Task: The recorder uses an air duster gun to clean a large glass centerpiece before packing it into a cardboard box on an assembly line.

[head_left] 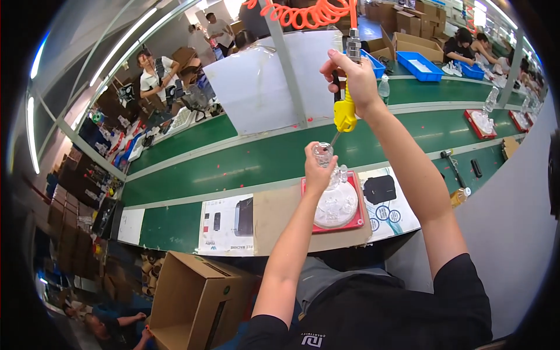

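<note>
My right hand [363,83] is raised above the bench, its fingers wrapped round a yellow air blow gun [345,115]. The gun's thin nozzle points down toward the mouth of a clear, bottle-like part [322,151]. My left hand [317,175] closes round that clear part and steadies it. Below it lies a round white piece [335,211] with clear fittings on its far side, in a red square tray [355,224]. Whether the clear part is joined to the white piece, my left hand hides.
An orange coiled hose [306,16] hangs overhead to the gun. Beyond the tray runs a green conveyor [262,169], with more red trays [482,124] at right. A hammer-like tool [452,164] lies right; an open carton [195,294] stands lower left. Other people work around.
</note>
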A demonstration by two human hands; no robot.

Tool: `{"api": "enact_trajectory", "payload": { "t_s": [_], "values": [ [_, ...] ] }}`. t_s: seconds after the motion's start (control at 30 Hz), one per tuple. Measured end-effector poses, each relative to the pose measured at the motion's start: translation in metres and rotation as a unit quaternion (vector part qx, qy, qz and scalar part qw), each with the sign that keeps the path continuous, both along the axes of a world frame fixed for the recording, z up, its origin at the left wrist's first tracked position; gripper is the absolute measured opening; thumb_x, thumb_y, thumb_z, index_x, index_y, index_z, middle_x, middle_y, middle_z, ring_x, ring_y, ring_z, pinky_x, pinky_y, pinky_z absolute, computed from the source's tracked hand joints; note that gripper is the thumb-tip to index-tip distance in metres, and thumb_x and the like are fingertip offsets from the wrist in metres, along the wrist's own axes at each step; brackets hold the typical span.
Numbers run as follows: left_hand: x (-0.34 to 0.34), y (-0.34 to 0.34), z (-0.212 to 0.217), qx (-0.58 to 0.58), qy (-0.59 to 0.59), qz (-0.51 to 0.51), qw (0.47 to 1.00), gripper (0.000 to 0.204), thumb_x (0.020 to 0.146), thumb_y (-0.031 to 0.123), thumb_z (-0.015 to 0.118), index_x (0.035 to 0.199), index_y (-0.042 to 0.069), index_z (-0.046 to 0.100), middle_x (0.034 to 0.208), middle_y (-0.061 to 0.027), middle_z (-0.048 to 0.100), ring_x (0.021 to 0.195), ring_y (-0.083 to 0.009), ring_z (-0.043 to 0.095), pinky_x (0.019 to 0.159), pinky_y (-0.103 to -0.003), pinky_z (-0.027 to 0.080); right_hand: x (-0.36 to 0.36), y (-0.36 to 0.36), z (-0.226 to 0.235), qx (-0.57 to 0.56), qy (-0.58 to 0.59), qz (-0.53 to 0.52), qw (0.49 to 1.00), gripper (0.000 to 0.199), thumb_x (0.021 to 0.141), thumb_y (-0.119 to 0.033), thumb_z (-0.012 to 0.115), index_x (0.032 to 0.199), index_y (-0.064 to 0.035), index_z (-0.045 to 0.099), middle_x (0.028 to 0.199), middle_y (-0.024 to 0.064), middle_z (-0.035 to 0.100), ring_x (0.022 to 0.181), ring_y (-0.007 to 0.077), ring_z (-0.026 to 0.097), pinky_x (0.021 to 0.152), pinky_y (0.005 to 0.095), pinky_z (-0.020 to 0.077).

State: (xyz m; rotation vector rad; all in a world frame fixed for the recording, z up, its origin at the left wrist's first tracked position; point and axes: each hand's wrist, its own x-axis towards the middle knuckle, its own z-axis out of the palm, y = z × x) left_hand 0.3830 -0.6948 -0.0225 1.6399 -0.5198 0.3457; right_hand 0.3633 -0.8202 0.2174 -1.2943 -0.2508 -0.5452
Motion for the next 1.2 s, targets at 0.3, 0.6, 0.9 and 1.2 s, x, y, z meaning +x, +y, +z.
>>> {"api": "enact_trajectory", "payload": {
  "t_s": [0.3,0.6,0.9,1.2],
  "values": [
    [0.05,0.002,0.006,0.031,0.016,0.018,0.999,0.066,0.071,0.012,0.081,0.124,0.009,0.042,0.103,-0.014,0.06,0.094,-0.0261,0.061,0.084,-0.036,0.048,0.008,-0.005,-0.021,0.001,-0.077,-0.05,0.996,0.036,0.091,-0.029,0.057,0.07,0.0005,0.062,0.066,0.0058,0.058,0.056,0.0126,0.052,0.052,0.0257,0.0417],
    [0.04,0.016,-0.001,0.118,0.029,-0.024,0.992,0.079,0.067,0.011,0.082,0.131,0.004,0.037,0.126,-0.0206,0.05,0.112,-0.0366,0.054,0.095,-0.041,0.044,0.0,-0.01,-0.059,-0.006,-0.05,-0.045,0.998,0.037,0.093,-0.028,0.055,0.071,0.0008,0.062,0.064,0.005,0.056,0.054,0.0118,0.05,0.052,0.0244,0.0386],
    [-0.021,0.065,-0.117,0.163,0.059,0.266,0.948,0.076,0.078,0.024,0.072,0.137,-0.002,0.033,0.135,-0.0244,0.041,0.126,-0.0411,0.039,0.105,-0.047,0.033,-0.026,-0.006,-0.159,-0.048,-0.043,-0.092,0.994,0.025,0.092,-0.014,0.052,0.074,0.0007,0.061,0.065,0.0031,0.053,0.055,0.0086,0.049,0.052,0.0241,0.0373],
    [-0.085,0.081,-0.19,0.387,0.193,0.11,0.895,0.068,0.079,0.032,0.067,0.137,0.006,0.042,0.151,-0.0282,0.013,0.141,-0.0435,0.016,0.114,-0.048,0.021,-0.021,0.026,-0.246,0.077,-0.034,-0.137,0.987,0.021,0.092,-0.009,0.054,0.073,-0.0013,0.057,0.062,0.0012,0.052,0.055,0.0066,0.049,0.05,0.023,0.0365]
  ]
}}
